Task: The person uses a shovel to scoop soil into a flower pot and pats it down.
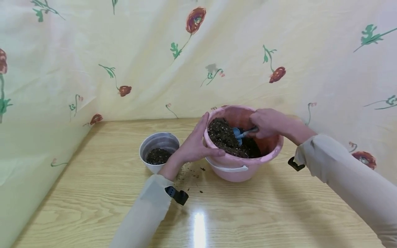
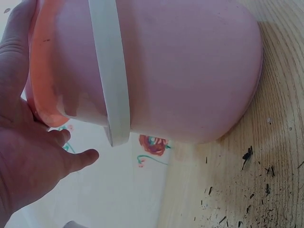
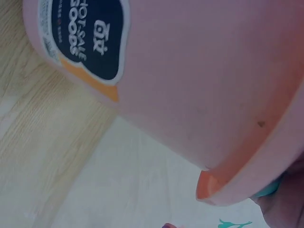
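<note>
A pink bucket (image 1: 231, 175) stands on the table, with dark soil (image 1: 221, 136) heaped against the left of its inside. My left hand (image 1: 196, 146) rests against the bucket's left side, its thumb lying along the front rim and its fingers stretched along the left edge. In the left wrist view, two fingertips (image 2: 85, 160) stick out free below the rim. Reaching in over the right rim, my right hand (image 1: 266, 122) grips the handle of a small blue trowel (image 1: 247, 133). The trowel's blade is at the soil, partly covered. The right wrist view shows mostly the bucket's outer wall (image 3: 190, 85).
Left of the bucket stands a white pot (image 1: 143, 151) with some soil (image 1: 158, 156) in its bottom. Soil crumbs (image 1: 201, 192) lie scattered on the wooden table (image 1: 102, 193) between pot and bucket. A flowered cloth (image 1: 149, 58) hangs behind and at the sides. The bucket's white handle (image 1: 227, 168) hangs down in front.
</note>
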Action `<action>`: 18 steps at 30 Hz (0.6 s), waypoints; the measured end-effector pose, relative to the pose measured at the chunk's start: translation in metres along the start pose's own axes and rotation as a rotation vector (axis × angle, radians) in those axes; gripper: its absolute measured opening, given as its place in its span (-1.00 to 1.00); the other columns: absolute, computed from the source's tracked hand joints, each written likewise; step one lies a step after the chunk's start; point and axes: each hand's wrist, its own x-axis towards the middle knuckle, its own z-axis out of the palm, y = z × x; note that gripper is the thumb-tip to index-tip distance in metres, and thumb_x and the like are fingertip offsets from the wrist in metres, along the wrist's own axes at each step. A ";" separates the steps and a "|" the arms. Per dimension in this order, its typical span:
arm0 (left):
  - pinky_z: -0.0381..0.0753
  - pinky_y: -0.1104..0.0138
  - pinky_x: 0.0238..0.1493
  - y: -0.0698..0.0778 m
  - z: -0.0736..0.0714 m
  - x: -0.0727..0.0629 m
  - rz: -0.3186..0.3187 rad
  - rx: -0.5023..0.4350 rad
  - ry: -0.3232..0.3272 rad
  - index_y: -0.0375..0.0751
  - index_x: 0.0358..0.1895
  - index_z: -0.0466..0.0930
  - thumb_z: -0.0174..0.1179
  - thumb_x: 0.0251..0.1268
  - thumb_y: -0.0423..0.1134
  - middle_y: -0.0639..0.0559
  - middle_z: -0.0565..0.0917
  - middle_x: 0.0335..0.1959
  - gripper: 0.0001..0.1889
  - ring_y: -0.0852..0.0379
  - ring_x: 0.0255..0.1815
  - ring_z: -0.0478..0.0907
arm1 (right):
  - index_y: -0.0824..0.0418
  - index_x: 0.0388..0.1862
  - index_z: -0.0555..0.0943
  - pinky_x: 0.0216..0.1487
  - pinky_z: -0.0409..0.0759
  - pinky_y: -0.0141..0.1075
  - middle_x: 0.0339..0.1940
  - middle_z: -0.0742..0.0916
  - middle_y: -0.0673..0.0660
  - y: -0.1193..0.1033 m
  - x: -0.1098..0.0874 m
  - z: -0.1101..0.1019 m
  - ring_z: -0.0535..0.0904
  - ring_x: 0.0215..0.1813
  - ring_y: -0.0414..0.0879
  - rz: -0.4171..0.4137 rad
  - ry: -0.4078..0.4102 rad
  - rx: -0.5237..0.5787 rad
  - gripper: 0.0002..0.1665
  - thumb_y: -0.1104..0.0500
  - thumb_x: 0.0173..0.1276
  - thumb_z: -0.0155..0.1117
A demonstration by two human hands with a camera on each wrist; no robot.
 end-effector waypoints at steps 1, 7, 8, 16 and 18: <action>-0.07 -0.04 0.46 0.000 0.000 0.000 -0.001 0.004 -0.001 0.32 0.51 -0.49 0.53 -0.12 0.07 0.19 -0.36 0.57 0.34 0.11 0.55 -0.31 | 0.11 -0.60 0.48 -0.42 0.52 -0.09 -0.65 0.52 -0.04 0.000 0.000 0.001 0.42 -0.54 -0.11 0.002 0.001 0.007 -0.65 -0.03 0.10 0.44; -0.07 -0.02 0.46 0.000 0.001 0.000 -0.014 0.006 0.000 0.35 0.50 -0.48 0.53 -0.14 0.09 0.23 -0.36 0.56 0.35 0.12 0.55 -0.30 | 0.08 -0.64 0.51 -0.46 0.45 -0.20 -0.70 0.49 -0.10 0.001 0.001 0.005 0.37 -0.57 -0.19 -0.010 -0.038 0.102 -0.64 -0.05 0.17 0.41; -0.07 -0.02 0.46 0.000 0.001 0.001 -0.018 0.005 0.000 0.35 0.50 -0.48 0.54 -0.15 0.08 0.23 -0.36 0.56 0.35 0.12 0.55 -0.31 | 0.07 -0.64 0.55 -0.46 0.43 -0.23 -0.70 0.49 -0.11 0.001 0.001 0.005 0.36 -0.58 -0.20 -0.015 -0.055 0.132 -0.66 -0.05 0.19 0.40; -0.05 -0.01 0.46 0.002 0.001 0.000 -0.028 -0.003 0.010 0.33 0.51 -0.46 0.55 -0.19 0.11 0.22 -0.34 0.56 0.37 0.13 0.55 -0.29 | 0.04 -0.44 0.79 -0.31 0.52 -0.28 -0.55 0.72 -0.14 -0.005 0.003 0.005 0.46 -0.50 -0.28 0.000 -0.166 0.313 -0.78 -0.01 0.29 0.33; -0.06 0.00 0.46 0.002 0.002 0.000 -0.037 -0.004 0.011 0.33 0.51 -0.46 0.55 -0.20 0.11 0.25 -0.33 0.56 0.37 0.13 0.55 -0.28 | 0.06 -0.38 0.80 -0.26 0.55 -0.27 -0.47 0.76 -0.12 -0.006 0.003 0.005 0.51 -0.45 -0.29 0.019 -0.168 0.331 -0.80 0.00 0.28 0.35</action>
